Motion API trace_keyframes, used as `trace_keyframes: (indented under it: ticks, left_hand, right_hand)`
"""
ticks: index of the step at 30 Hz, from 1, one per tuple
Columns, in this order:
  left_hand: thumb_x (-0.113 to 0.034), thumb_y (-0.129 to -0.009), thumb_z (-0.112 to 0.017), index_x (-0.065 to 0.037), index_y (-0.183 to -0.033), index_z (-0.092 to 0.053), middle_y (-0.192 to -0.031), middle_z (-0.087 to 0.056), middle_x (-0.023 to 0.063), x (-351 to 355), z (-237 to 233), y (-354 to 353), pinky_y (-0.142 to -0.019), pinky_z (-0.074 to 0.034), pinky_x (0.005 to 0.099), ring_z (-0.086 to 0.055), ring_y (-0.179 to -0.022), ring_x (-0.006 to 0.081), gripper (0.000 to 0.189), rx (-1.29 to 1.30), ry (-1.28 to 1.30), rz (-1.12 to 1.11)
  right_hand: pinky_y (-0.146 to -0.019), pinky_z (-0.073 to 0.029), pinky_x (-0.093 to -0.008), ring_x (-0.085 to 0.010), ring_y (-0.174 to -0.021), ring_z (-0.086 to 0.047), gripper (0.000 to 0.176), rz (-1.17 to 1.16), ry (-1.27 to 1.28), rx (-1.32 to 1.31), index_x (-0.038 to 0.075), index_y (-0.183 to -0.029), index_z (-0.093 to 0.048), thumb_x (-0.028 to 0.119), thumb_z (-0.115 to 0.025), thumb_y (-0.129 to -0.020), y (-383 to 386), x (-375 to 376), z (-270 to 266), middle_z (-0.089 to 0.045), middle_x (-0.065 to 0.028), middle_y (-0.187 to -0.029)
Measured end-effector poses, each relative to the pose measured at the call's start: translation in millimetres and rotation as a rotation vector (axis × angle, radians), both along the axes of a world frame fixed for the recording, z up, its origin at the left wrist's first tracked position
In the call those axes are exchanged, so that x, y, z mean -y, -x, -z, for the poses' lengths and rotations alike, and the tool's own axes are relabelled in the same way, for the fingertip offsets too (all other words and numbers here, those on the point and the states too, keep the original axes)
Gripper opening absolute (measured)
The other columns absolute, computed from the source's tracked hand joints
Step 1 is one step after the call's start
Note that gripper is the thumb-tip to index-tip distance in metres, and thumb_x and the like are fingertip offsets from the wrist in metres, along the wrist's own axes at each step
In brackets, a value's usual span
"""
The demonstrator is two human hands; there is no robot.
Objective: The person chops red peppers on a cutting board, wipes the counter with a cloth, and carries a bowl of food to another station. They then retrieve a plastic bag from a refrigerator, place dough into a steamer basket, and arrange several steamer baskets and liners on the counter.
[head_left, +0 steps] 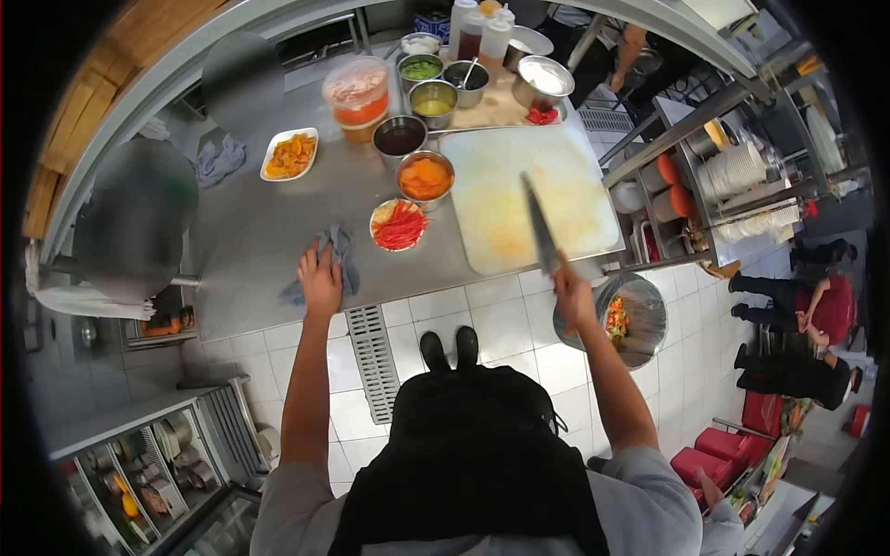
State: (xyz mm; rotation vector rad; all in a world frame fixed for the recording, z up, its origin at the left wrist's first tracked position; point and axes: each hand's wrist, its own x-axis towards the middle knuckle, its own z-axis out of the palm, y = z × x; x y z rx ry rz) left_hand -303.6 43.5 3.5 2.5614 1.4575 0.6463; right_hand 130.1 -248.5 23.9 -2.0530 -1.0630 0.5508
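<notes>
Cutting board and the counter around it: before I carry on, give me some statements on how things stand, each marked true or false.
1. The right hand holds the knife, its blade over the cutting board. True.
2. The left hand rests on the cutting board. False: it is on the cloth, on the steel counter.
3. The squeeze bottles lie on their sides. False: they stand upright.
4. The bin beside the counter has food scraps in it. True.
5. The bowl of red strips is on the cutting board. False: it sits on the counter, left of the board.
</notes>
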Motion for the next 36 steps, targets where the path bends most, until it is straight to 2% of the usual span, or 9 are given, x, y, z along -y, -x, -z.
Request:
trace_keyframes:
  ticks: [4, 7, 9, 11, 12, 15, 17, 29, 36]
  left_hand:
    - [-0.007, -0.090, -0.062, -0.001, -0.124, -0.061, -0.129, -0.052, 0.0219, 58, 6, 17, -0.101, -0.042, 0.0450, -0.048, -0.122, 0.0406, 0.035, 0.037, 0.146, -0.017]
    - [-0.022, -0.099, -0.063, 0.002, -0.113, -0.063, -0.098, -0.066, 0.0076, 113, 16, 1, -0.086, -0.046, 0.0289, -0.058, -0.092, 0.0159, 0.027, 0.766, 0.639, -0.265]
    - [-0.033, -0.101, -0.061, 0.002, -0.123, -0.061, -0.112, -0.066, 0.0086, 149, -49, -48, -0.095, -0.047, 0.0298, -0.059, -0.106, 0.0156, 0.041, 0.939, 0.999, -0.412]
    - [-0.031, -0.101, -0.062, -0.001, -0.135, -0.055, -0.134, -0.055, 0.0148, 159, 27, -58, -0.101, -0.047, 0.0327, -0.057, -0.121, 0.0221, 0.046, 1.003, 0.931, -0.159]
    - [-0.023, -0.102, -0.059, -0.007, -0.147, -0.044, -0.137, -0.052, 0.0158, 159, -42, -103, -0.105, -0.046, 0.0350, -0.054, -0.126, 0.0269, 0.049, 1.302, 1.332, -0.350]
    - [-0.016, -0.102, -0.057, -0.011, -0.146, -0.040, -0.132, -0.054, 0.0143, 173, -16, -154, -0.104, -0.046, 0.0393, -0.054, -0.125, 0.0289, 0.047, 1.100, 1.062, 0.134]
    - [-0.011, -0.102, -0.056, -0.007, -0.134, -0.047, -0.128, -0.060, 0.0104, 181, -74, -193, -0.108, -0.043, 0.0405, -0.056, -0.123, 0.0236, 0.034, 1.601, 1.695, 0.180]
    - [-0.003, -0.101, -0.052, 0.002, -0.137, -0.046, -0.129, -0.060, 0.0137, 192, 0, -235, -0.106, -0.045, 0.0432, -0.058, -0.121, 0.0267, 0.037, 1.414, 1.225, 0.287]
    - [-0.010, -0.098, -0.054, -0.003, -0.125, -0.057, -0.128, -0.062, 0.0102, 196, -68, -224, -0.108, -0.041, 0.0434, -0.058, -0.121, 0.0266, 0.028, 1.711, 1.674, 0.183]
  right_hand:
    - [-0.049, -0.045, -0.0280, -0.0082, -0.055, -0.050, 0.050, -0.133, 0.231, -0.405, 0.011, -0.151, -0.046, 0.017, -0.057, -0.102, 34, 55, -32, -0.060, -0.0039, -0.073]
    - [-0.047, -0.042, -0.0247, -0.0067, -0.053, -0.046, 0.050, 0.020, 0.140, -0.941, 0.014, -0.151, -0.045, 0.018, -0.057, -0.103, 48, 82, -47, -0.061, -0.0024, -0.080]
    - [-0.047, -0.042, -0.0231, -0.0057, -0.054, -0.046, 0.048, 0.041, 0.075, -0.904, 0.012, -0.149, -0.048, 0.017, -0.058, -0.103, 62, 88, -53, -0.060, -0.0023, -0.084]
    - [-0.050, -0.044, -0.0224, -0.0058, -0.057, -0.049, 0.047, -0.023, 0.052, -0.797, 0.009, -0.146, -0.050, 0.016, -0.061, -0.101, 71, 85, -56, -0.060, -0.0008, -0.083]
    - [-0.053, -0.046, -0.0226, -0.0059, -0.059, -0.051, 0.046, -0.034, -0.001, -0.761, 0.007, -0.144, -0.052, 0.016, -0.064, -0.100, 80, 78, -66, -0.059, 0.0007, -0.078]
    - [-0.056, -0.051, -0.0338, -0.0156, -0.062, -0.058, 0.052, -0.134, 0.035, -0.363, 0.011, -0.146, -0.050, 0.016, -0.067, -0.096, 92, 65, -84, -0.060, -0.0075, -0.080]
    - [-0.057, -0.052, -0.0378, -0.0218, -0.064, -0.060, 0.055, -0.197, -0.043, -0.081, 0.013, -0.146, -0.050, 0.015, -0.068, -0.094, 95, 66, -87, -0.060, -0.0103, -0.081]
    - [-0.060, -0.054, -0.0414, -0.0282, -0.065, -0.062, 0.057, -0.453, -0.094, 0.084, 0.013, -0.145, -0.053, 0.011, -0.070, -0.090, 25, 133, -130, -0.062, -0.0144, -0.083]
    - [-0.053, -0.045, -0.0233, -0.0113, -0.057, -0.054, 0.043, -0.352, 0.089, -1.199, 0.006, -0.146, -0.050, 0.017, -0.052, -0.104, -25, 117, -124, -0.062, -0.0067, -0.083]
